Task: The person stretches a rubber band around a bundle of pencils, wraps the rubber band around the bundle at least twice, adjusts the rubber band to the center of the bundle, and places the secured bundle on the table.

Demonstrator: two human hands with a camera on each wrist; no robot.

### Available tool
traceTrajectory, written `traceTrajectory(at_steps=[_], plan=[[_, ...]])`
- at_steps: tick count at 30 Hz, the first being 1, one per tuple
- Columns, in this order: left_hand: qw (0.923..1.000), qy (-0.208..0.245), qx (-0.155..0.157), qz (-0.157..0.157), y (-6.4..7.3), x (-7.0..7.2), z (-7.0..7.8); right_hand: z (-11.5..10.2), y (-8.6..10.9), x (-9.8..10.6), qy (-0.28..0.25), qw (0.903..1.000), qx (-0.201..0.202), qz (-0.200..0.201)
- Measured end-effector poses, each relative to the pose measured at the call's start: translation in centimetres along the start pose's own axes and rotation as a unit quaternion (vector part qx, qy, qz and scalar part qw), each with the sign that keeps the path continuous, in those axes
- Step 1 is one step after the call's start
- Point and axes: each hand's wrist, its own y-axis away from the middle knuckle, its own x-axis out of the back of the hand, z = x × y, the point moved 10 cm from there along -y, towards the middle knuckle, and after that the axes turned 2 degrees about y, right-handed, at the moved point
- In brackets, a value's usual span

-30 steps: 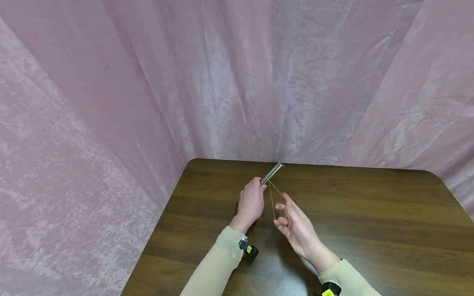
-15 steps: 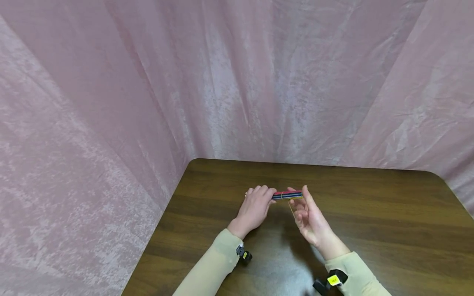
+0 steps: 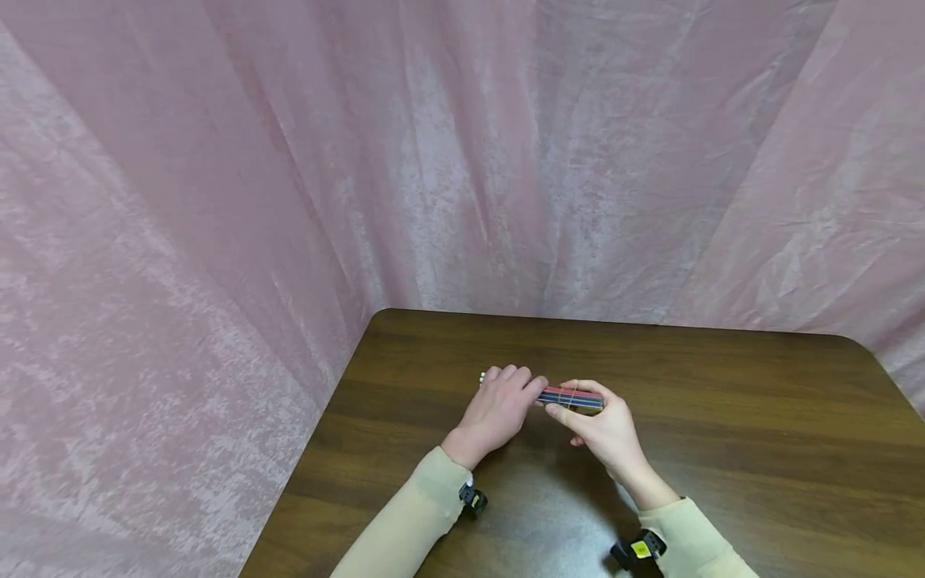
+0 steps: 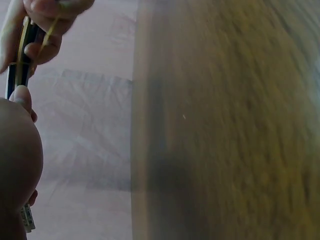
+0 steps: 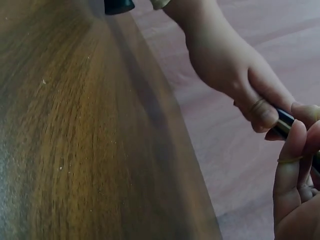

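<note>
A bundle of slim pencils (image 3: 591,401), red, dark blue and yellow with pale ends at the left, is held level above the table. My left hand (image 3: 499,411) grips its left part from above, hiding much of it. At the right end, my right hand (image 3: 610,433) has its thumb on the near side and a finger on the far side of the bundle. A thin yellow rubber band (image 3: 573,396) crosses the pencils between the hands. In the right wrist view, part of the rubber band (image 5: 290,160) loops over a right finger.
The brown wooden table (image 3: 723,417) extends beneath both hands. Pink curtains (image 3: 462,160) hang behind and to its left. Each wrist carries a small black camera, one on the left sleeve (image 3: 415,506) and one on the right sleeve (image 3: 694,538).
The pencils have turned from slanting away to lying nearly level, pointing right. My right hand, earlier stretching the band away from the bundle, has come round the bundle's right end with it.
</note>
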Motion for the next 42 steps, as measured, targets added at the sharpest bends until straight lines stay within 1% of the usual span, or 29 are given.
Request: traceTrajectory(at_steps=[6, 13, 15, 17, 21, 23, 24, 26, 28, 31, 33, 35, 38, 39, 42], plan=[[0.9999, -0.014, 0.005, -0.001, -0.3, 0.1, 0.1, 0.7, -0.5, 0.1, -0.018, 0.9998, 0.001, -0.001], [0.9998, -0.004, 0.021, -0.002, -0.4, -0.1, -0.4, 1.0, -1.1, -0.1, 0.012, 0.9998, -0.010, -0.012], [0.9996, -0.007, 0.028, -0.001, -0.3, 0.0, -0.5, 1.2, -1.2, -0.1, 0.011, 0.9998, -0.017, -0.009], [0.9993, -0.010, 0.035, -0.002, -0.3, 0.0, -0.4, 1.6, -1.3, -0.2, -0.008, 0.9996, -0.028, 0.000], [0.9984, -0.005, 0.056, -0.002, -0.4, 0.2, -0.5, 2.6, -1.3, -0.6, -0.088, 0.9948, -0.047, 0.020], [0.9981, -0.005, 0.062, 0.002, -0.4, 0.4, -0.6, 2.9, -1.3, -1.0, -0.112, 0.9920, -0.055, 0.019], [0.9979, -0.006, 0.064, 0.005, -0.4, 0.4, -0.6, 3.0, -1.4, -1.2, -0.115, 0.9917, -0.056, 0.016], [0.9978, -0.011, 0.065, 0.006, -0.4, 0.5, -0.7, 3.1, -1.4, -1.5, -0.095, 0.9941, -0.053, 0.007], [0.9977, -0.013, 0.066, 0.005, -0.3, 0.4, -0.8, 3.0, -1.4, -1.8, -0.058, 0.9974, -0.043, -0.006], [0.9977, -0.014, 0.067, -0.007, -0.2, 0.0, -1.0, 2.5, -1.5, -1.9, 0.018, 0.9996, -0.012, -0.017], [0.9976, -0.015, 0.065, -0.017, -0.1, -0.3, -1.0, 2.0, -1.3, -2.0, 0.076, 0.9968, 0.013, -0.022], [0.9975, -0.021, 0.062, -0.027, -0.1, -0.6, -1.0, 1.5, -1.0, -2.0, 0.134, 0.9899, 0.040, -0.023], [0.9967, -0.035, 0.060, -0.042, 0.0, -0.9, -1.0, 0.6, -0.3, -2.5, 0.211, 0.9736, 0.082, -0.029], [0.9964, -0.038, 0.061, -0.046, 0.0, -1.1, -1.0, 0.3, 0.0, -2.8, 0.235, 0.9665, 0.098, -0.031], [0.9951, -0.043, 0.069, -0.057, 0.2, -1.5, -1.2, -0.7, 0.9, -3.6, 0.307, 0.9398, 0.146, -0.036]])
